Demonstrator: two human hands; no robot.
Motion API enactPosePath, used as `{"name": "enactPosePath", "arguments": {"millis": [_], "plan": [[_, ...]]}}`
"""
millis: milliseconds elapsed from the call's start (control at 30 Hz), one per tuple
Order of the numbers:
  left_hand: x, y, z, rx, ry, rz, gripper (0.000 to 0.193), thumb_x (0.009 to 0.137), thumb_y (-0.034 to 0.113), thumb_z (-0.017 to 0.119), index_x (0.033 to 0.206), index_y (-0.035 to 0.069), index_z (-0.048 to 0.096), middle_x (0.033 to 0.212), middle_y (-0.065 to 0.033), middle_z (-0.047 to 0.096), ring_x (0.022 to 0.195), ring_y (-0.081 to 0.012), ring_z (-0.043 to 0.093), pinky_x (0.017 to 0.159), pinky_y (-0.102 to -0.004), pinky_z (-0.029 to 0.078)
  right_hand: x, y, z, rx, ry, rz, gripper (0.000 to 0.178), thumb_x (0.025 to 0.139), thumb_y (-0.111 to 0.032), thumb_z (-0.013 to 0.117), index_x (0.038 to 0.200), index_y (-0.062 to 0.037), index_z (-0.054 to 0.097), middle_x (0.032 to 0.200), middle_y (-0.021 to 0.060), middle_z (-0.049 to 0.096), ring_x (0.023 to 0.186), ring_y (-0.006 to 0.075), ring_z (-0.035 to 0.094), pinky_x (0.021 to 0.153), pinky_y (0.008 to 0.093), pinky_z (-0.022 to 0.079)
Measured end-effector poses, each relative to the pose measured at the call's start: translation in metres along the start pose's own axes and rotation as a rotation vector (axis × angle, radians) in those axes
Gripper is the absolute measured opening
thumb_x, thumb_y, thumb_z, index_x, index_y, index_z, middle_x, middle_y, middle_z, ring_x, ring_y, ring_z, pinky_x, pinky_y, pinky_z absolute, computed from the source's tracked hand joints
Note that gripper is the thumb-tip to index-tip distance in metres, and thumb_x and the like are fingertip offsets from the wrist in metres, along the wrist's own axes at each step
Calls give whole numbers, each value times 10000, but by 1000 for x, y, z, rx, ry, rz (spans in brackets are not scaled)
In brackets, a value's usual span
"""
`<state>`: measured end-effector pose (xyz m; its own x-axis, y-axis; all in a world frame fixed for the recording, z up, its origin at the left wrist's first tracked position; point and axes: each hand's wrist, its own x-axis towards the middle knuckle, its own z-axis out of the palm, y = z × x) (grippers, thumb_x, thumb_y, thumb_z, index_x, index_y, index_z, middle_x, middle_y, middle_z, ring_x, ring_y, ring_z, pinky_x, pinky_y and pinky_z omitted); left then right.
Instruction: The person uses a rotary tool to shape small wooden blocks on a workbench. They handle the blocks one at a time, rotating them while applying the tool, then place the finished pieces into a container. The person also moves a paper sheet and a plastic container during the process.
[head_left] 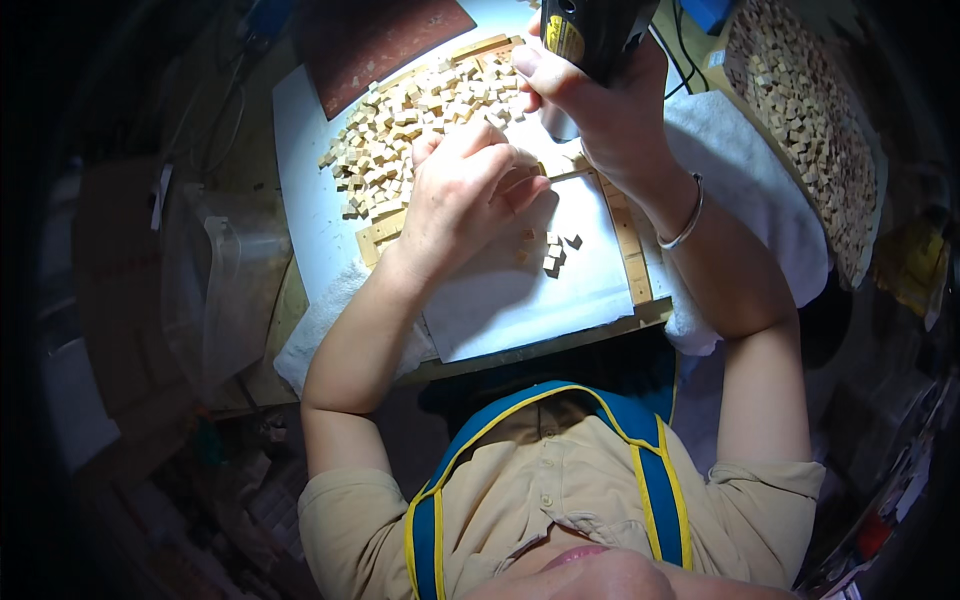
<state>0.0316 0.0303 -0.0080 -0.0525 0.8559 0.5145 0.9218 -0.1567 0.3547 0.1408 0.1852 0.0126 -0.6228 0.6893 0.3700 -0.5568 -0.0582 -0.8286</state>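
Note:
My right hand [618,112] is wrapped round a black handheld power tool [590,45] with a yellow sticker, its metallic nose pointing down. The tool's upper part runs out of the picture. My left hand [462,185] is closed with curled fingers just left of the nose; whatever lies between its fingertips is hidden. Beside and beyond that hand spreads a heap of small pale wooden cubes [405,125]. A few loose cubes [553,250] lie on a white sheet [520,315] nearer to me. A wooden strip [628,240] runs along the sheet's right side.
A large tray of wooden cubes [800,120] stands at the right. White cloth [745,190] drapes the table's right side. A reddish-brown board [385,45] lies at the back, and a clear plastic bin [235,290] stands at the left. Black cables [683,60] run behind the tool.

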Motion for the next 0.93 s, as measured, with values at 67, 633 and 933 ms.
{"name": "enactPosePath", "arguments": {"millis": [67,633,933], "plan": [[-2,-2,1,-128,7,-79,234,759,252,881,891,153,715,821,-1,619,773,-168,618,789,-369,381,-1,4,-2,-6,-10,10,548,712,80,700,1239,-16,590,926,-76,526,777,18,470,667,205,377],[1,-1,-1,-288,-60,-197,243,714,122,900,849,99,700,761,-18,627,656,-175,618,624,-313,449,-8,-12,7,-267,-49,89,225,849,-73,797,1042,-2,705,799,30,720,620,68,649,576,212,530],[-1,-3,-1,-244,-143,-169,325,725,105,888,982,115,689,834,-26,657,733,-170,651,706,-339,490,-5,-4,3,-279,-85,-22,223,852,-83,801,1047,-18,715,760,34,716,651,73,683,593,208,550]]}}
